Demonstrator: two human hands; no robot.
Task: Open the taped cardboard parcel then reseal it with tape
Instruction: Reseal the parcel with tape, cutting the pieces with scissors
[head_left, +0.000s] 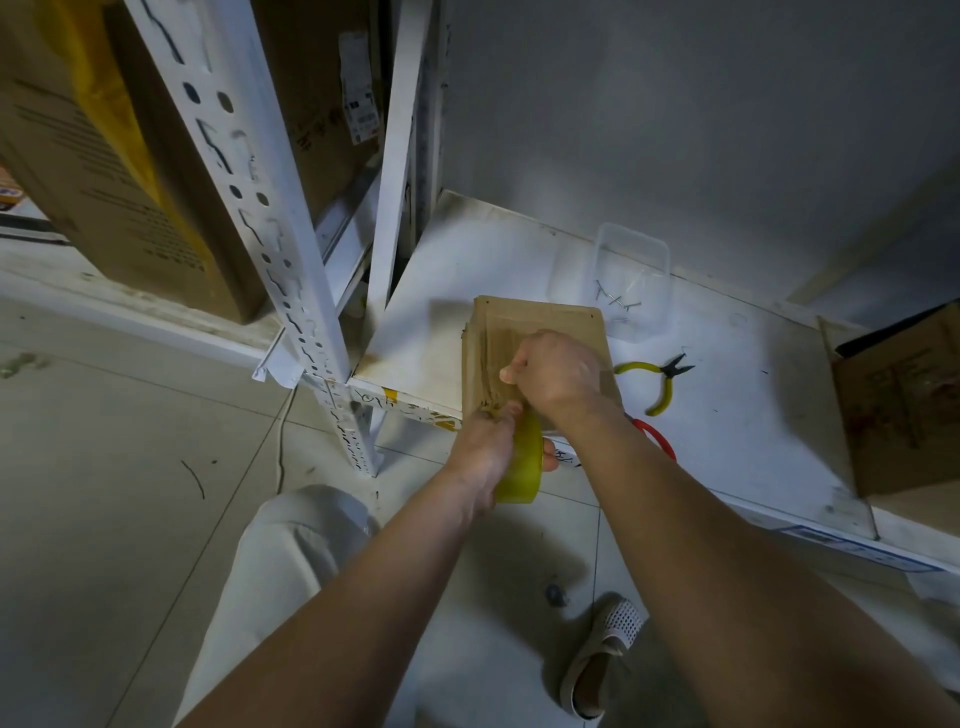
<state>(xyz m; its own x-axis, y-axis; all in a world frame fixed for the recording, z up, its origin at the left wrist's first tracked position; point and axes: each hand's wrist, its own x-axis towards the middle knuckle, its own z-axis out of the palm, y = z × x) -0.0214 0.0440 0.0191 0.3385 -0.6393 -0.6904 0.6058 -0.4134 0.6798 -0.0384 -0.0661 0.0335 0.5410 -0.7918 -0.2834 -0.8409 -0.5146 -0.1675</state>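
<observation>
One cardboard parcel (540, 343) lies flat on the white shelf (737, 415), with its near end reaching the shelf's front edge. The right hand (556, 371) sits on top of it, fingers curled into a loose fist with the thumb pressed down on the parcel's taped top; whether it pinches a strip of tape I cannot tell. The left hand (488, 452) is just below, at the front edge, fingers wrapped around one roll of yellow tape (524, 462) that hangs off the shelf over the floor, its top touching the parcel's near end.

To the right of the parcel, well apart from it, lies one pair of yellow-handled pliers (660, 382). One red loop handle (657, 441) shows beside the right forearm, mostly hidden. Behind the parcel stands one clear plastic tub (631, 280) with a few nails in it, just beside the parcel's far right corner. One open brown box (904, 400) sits at the shelf's far right end.

The shelf surface left of the parcel is bare up to a white slotted post (260, 208). Two large cardboard boxes stand on the neighbouring rack, the nearer one (104, 171) banded in yellow. Below, tiled floor (130, 441) stretches out, with one trouser leg and one shoe (605, 660) on it.
</observation>
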